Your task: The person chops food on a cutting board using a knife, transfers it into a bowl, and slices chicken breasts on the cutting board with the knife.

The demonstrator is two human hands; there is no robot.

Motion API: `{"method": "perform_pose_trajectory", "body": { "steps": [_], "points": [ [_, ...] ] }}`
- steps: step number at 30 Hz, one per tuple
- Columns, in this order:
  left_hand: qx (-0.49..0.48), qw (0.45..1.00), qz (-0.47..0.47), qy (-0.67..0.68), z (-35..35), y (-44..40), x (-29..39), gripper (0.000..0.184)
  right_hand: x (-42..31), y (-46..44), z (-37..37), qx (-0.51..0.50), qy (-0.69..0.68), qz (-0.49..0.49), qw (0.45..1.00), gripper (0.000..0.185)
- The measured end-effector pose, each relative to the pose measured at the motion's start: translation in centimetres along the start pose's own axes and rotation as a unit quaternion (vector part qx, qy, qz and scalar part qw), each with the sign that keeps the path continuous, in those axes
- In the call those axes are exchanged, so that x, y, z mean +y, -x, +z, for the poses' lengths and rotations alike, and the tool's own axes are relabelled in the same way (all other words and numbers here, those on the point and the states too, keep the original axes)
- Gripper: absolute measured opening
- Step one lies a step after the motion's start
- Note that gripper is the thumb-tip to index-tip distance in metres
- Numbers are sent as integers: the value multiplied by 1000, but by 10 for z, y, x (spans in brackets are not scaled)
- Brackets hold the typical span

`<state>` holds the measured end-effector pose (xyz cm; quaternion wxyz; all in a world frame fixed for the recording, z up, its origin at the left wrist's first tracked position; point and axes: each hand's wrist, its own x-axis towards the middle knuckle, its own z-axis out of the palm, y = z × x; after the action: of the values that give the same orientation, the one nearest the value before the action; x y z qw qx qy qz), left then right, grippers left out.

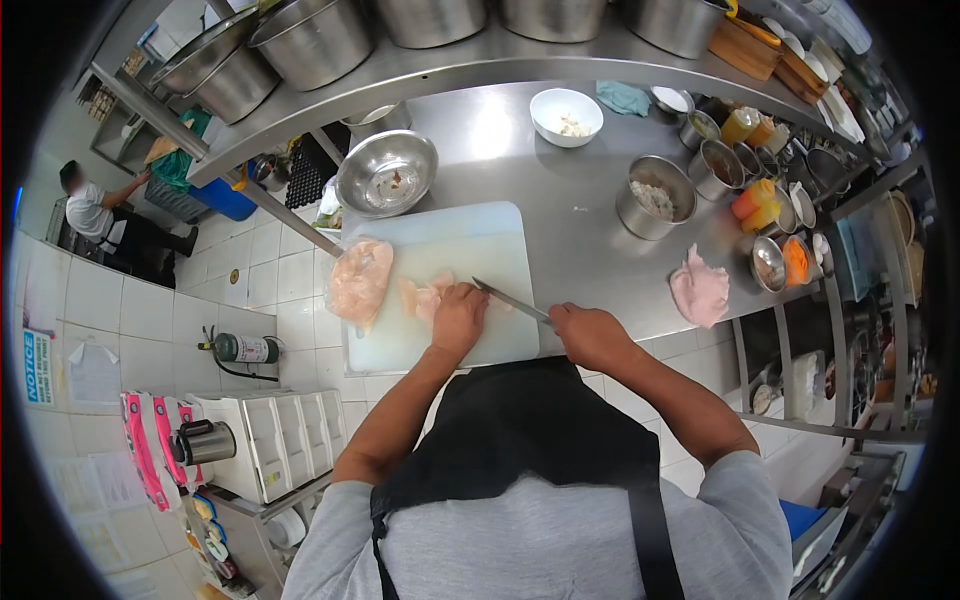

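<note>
- large pale lump of raw meat, at the left edge of the cutting board: probably the heaviest portion, soft, wet and slippery; best taken from beneath with a spread palm.
- smaller meat pieces, on the board, between the lump and the knife: likely light, limp and easily torn; best steadied from above with bent fingertips, or lifted flat.
- left hand: fingers bunched and lowered onto the meat pieces; whether they pinch or merely press, one cannot tell.
- knife, blade slanting over the board's right portion: stiff, presumably light, its edge the hazard; properly held by the handle, with wet fingers liable to slip.
- right hand: closed firmly around the knife's handle, near the board's right edge.
- obscured, left: the lump's underside, and whether it is one piece or several.
- obscured, centre: the left fingertips, and the meat directly under them; the exact contact between blade and meat is too small to make out.
- obscured, right: most of the handle, enclosed by the right hand.
</note>
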<state>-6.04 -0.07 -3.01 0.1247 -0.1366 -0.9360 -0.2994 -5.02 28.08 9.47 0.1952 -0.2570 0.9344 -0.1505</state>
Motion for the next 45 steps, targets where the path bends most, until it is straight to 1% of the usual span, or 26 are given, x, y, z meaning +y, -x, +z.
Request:
{"method": "perform_pose_trajectory", "body": {
  "steps": [6, 9, 12, 14, 15, 18, 21, 24, 26, 27, 29, 30, 32, 33, 34, 36, 37, 39, 40, 43, 45],
  "points": [
    [4, 1000, -11, -6, 6, 1, -3, 15, -2, -8, -3, -9, 25, -10, 1000, 25],
    [-13, 1000, -7, -10, 7, 1, -9, 16, -3, -13, -6, -23, 25, -13, 999, 27],
    [8, 999, 23, -30, 6, 0, -8, 18, -5, -22, -1, -27, 9, -7, 1000, 28],
    [2, 1000, 2, -29, 2, 1, -6, 19, -5, -36, 21, -19, -8, 18, 1000, 28],
    [-1, 1000, -3, -27, 1, -3, -5, 19, -9, -44, 22, -31, -13, 18, 999, 28],
    [-16, 1000, -5, -22, 1, -3, -5, 20, -18, -65, 14, -63, -21, 22, 998, 29],
    [-39, 999, -10, -37, -6, -3, -2, 16, -15, -74, 4, -70, -19, 17, 997, 29],
    [-37, 999, 4, -23, -6, 1, -5, 18, -8, -61, 6, -75, -23, 12, 997, 28],
    [-34, 998, 44, -23, -9, 1, -14, 21, 3, -49, 8, -75, -41, 11, 996, 29],
    [-35, 997, 65, -23, -11, -1, -18, 22, 4, -43, 11, -54, -52, 9, 997, 28],
    [25, 998, -17, -63, -39, -14, -9, 23, 5, -32, 18, -14, -74, 5, 997, 27],
    [54, 993, -62, -84, -50, -18, -7, 24, 1, -27, 19, -17, -76, 9, 997, 27],
    [18, 986, -114, -118, -54, -23, -21, 27, -9, -24, 16, -19, -76, 9, 997, 29],
    [0, 981, -138, -134, -53, -26, -31, 29, -14, -24, 14, -35, -70, 3, 997, 29],
    [-78, 975, -174, -112, -48, -30, -48, 34, -17, -23, 13, -50, -64, 0, 997, 28],
    [-67, 979, -176, -81, -41, -29, -62, 34, -16, -22, 18, -69, -63, 16, 996, 28],
    [-63, 980, -177, -66, -41, -29, -64, 35, -13, -24, 23, -53, -66, 30, 996, 28],
    [-64, 971, -222, -61, -39, -32, -57, 34, -12, -27, 29, -24, -73, 56, 995, 29],
    [-66, 966, -244, -58, -39, -35, -50, 33, -12, -31, 30, -26, -79, 61, 995, 30],
    [-121, 958, -222, -137, -50, -48, -28, 34, -12, -42, 30, -24, -91, 75, 993, 32],
    [-133, 952, -209, -179, -46, -53, -32, 34, -9, -50, 34, -15, -90, 73, 993, 34]
  ]
}}
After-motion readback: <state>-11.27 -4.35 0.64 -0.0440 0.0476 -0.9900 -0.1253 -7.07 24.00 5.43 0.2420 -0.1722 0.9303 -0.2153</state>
